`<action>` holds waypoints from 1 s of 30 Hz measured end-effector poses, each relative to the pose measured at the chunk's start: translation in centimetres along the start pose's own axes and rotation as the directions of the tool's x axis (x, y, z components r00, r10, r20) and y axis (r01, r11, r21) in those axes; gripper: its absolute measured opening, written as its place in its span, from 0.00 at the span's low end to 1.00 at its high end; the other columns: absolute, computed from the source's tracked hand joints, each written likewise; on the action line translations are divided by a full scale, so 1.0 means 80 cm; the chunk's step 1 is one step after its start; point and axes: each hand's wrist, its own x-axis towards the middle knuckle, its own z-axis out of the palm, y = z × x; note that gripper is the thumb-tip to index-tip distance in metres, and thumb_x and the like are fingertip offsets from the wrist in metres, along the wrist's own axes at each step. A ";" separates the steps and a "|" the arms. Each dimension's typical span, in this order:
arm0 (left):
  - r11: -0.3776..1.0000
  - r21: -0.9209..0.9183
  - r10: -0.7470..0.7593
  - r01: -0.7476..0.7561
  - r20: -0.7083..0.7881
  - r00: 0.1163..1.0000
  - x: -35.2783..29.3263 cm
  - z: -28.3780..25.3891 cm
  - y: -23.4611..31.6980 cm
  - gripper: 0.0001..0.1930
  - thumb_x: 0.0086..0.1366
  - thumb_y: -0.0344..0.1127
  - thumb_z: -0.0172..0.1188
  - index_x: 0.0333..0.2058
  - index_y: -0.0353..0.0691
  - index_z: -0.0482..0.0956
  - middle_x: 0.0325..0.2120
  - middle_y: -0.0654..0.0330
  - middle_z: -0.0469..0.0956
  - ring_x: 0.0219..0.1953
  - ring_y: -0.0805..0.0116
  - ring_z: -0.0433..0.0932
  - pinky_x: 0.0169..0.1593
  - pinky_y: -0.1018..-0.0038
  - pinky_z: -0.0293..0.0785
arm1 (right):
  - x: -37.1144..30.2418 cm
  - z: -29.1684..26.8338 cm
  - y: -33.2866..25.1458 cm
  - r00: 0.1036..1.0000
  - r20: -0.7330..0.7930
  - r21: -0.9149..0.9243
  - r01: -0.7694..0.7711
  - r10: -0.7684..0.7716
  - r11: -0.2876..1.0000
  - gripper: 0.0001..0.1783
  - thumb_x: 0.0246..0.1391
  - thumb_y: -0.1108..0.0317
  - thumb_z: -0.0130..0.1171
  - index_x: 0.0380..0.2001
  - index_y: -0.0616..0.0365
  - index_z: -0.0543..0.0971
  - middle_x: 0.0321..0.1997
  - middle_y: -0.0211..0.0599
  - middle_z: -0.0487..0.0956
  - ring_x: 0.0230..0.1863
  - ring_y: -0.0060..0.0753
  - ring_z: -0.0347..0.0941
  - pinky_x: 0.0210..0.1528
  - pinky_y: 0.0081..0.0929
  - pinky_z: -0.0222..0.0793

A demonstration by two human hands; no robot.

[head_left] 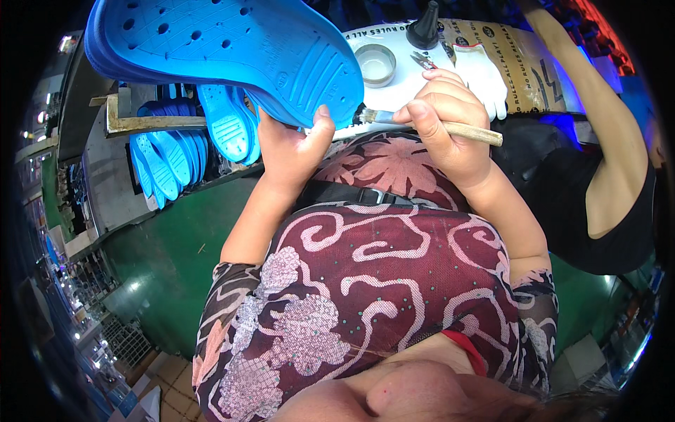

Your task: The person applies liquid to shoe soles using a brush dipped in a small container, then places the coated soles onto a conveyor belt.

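Observation:
My left hand (292, 148) grips a blue foam shoe sole (239, 53) by its heel end, with the thumb on the near edge. The sole is tilted, showing a row of round holes and ribbed grooves. Its far-left edge looks layered; I cannot tell whether more than one sole is there. In my right hand (453, 116) is a flat brush (474, 133) with a wooden handle, pinched near its metal band. Its dark bristles touch the heel edge of the sole. Beyond that hand a round cup (375, 65) and red-handled snips (423, 60) lie on the white work surface.
More blue soles (169, 163) hang in rows at the left, beside a wooden rail (151, 123). A black cone-shaped object (423, 28) and a white glove (481, 77) are at the back. Another person's arm (619, 133) reaches in at the right. Green floor (162, 260) lies below.

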 end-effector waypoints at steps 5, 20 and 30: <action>1.000 -0.022 -0.022 0.022 -0.004 1.000 -0.001 0.002 0.001 0.23 0.48 0.23 0.56 0.45 0.29 0.62 0.37 0.52 0.73 0.38 0.66 0.74 0.45 0.72 0.69 | 0.001 0.002 -0.002 1.000 0.023 -0.066 0.020 -0.019 0.998 0.12 0.46 0.67 0.57 0.13 0.60 0.75 0.14 0.35 0.71 0.19 0.37 0.67 0.37 0.30 0.63; 0.998 0.022 0.053 -0.052 -0.026 0.998 -0.001 -0.003 -0.013 0.27 0.49 0.25 0.57 0.48 0.30 0.58 0.41 0.52 0.70 0.42 0.65 0.72 0.48 0.71 0.66 | -0.009 0.004 -0.001 0.993 0.067 0.010 -0.099 0.098 0.995 0.13 0.48 0.68 0.56 0.14 0.59 0.77 0.14 0.34 0.74 0.19 0.34 0.68 0.40 0.30 0.63; 1.000 0.004 0.003 -0.003 -0.013 1.000 -0.004 -0.001 -0.008 0.24 0.49 0.24 0.57 0.46 0.29 0.62 0.38 0.52 0.72 0.40 0.65 0.73 0.46 0.72 0.68 | -0.001 -0.006 -0.007 0.991 -0.004 0.047 -0.136 0.136 0.990 0.15 0.52 0.67 0.53 0.14 0.57 0.77 0.16 0.30 0.76 0.20 0.30 0.70 0.43 0.32 0.63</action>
